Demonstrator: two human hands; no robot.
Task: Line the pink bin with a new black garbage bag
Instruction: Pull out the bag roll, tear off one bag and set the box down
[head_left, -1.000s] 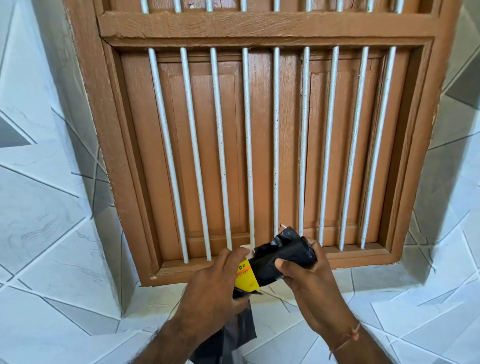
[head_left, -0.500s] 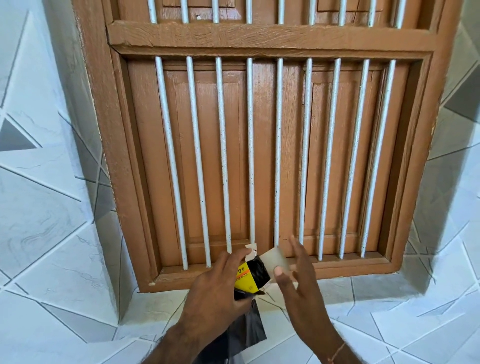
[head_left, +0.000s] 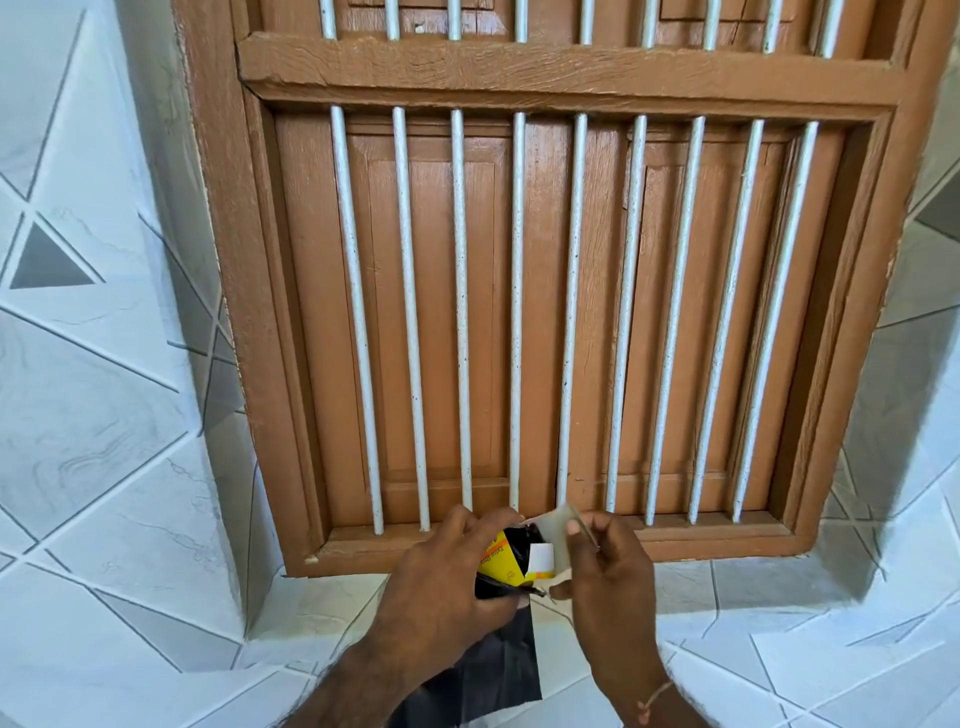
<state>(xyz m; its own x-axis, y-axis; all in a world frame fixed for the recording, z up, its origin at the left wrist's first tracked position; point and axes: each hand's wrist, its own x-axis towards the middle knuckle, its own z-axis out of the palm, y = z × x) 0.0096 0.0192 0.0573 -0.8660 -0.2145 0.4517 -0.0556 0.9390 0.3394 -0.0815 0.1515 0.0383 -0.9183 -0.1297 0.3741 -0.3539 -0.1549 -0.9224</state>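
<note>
My left hand (head_left: 441, 587) grips a yellow garbage-bag box (head_left: 501, 564) in front of the window sill. Black plastic shows inside the box's open end. A black garbage bag (head_left: 493, 675) hangs down below my left hand. My right hand (head_left: 605, 577) pinches the box's pale end flap (head_left: 558, 527) between thumb and fingers. The pink bin is not in view.
A brown wooden window (head_left: 561, 312) with shut shutters and white vertical bars (head_left: 462, 312) fills the wall straight ahead. Its sill (head_left: 727, 540) lies just beyond my hands. White and grey tiled walls (head_left: 93, 415) flank it on both sides and below.
A second ago my right hand held the roll of black bags at the box's end. The roll now sits inside the box and my right hand has closed on the flap.
</note>
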